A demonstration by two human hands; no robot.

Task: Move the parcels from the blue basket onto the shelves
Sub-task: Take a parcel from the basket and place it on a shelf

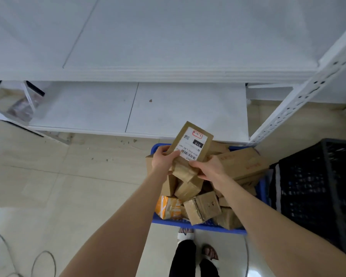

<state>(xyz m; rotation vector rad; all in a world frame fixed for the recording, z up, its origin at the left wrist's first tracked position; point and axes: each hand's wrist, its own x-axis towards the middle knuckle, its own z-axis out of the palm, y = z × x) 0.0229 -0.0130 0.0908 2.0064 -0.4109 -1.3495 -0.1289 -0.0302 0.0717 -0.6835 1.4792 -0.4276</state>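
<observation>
A flat brown parcel (190,144) with a white barcode label is held up above the blue basket (198,225). My left hand (163,160) grips its left lower edge and my right hand (209,168) grips its lower right end. The basket stands on the floor, full of several brown cardboard parcels (203,206), a long box (242,162) and an orange-and-white packet (168,206). The white shelves rise just beyond it: a lower shelf board (128,108) and an upper board (168,37).
A white slotted shelf post (300,96) slants at the right. A black plastic crate (324,192) stands right of the basket. A clear box (22,104) sits at the lower shelf's left end. Cables (42,260) lie on the tiled floor at bottom left. My feet (196,244) are below the basket.
</observation>
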